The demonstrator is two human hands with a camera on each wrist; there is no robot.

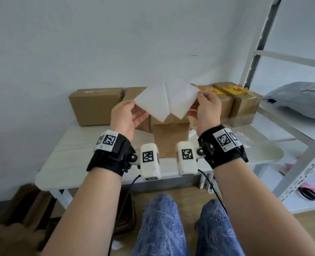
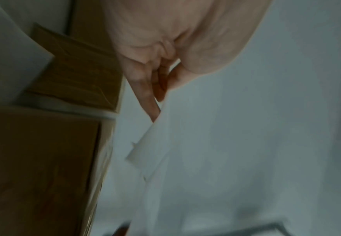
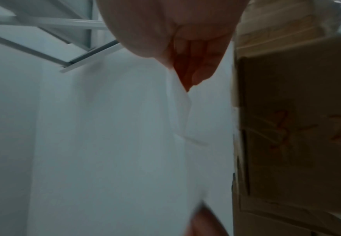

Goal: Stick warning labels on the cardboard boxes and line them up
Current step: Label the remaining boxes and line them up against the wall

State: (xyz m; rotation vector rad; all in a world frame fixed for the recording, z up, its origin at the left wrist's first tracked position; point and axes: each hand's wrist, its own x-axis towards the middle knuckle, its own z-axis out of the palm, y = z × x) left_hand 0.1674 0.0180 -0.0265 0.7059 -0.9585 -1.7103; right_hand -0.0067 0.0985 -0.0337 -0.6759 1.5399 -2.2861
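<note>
I hold two white label sheets above the table; they overlap in the middle and show only white sides. My left hand (image 1: 127, 115) pinches the left sheet (image 1: 153, 102) at its left corner. My right hand (image 1: 206, 106) pinches the right sheet (image 1: 180, 98) at its right corner. Under them stands a small plain cardboard box (image 1: 169, 139). In the left wrist view the fingers (image 2: 151, 99) lie along the sheet (image 2: 185, 159). The right wrist view shows fingers (image 3: 195, 68) on the sheet (image 3: 125, 143) beside a box with red writing (image 3: 296, 127).
At the back of the white table (image 1: 70, 154), a long plain box (image 1: 95, 106) lies at the left. Two boxes with yellow-red labels (image 1: 234, 89) stand at the right. A metal shelf rack (image 1: 300, 141) with a grey bag (image 1: 300, 100) stands to the right. Clear plastic wrap (image 1: 245, 135) lies nearby.
</note>
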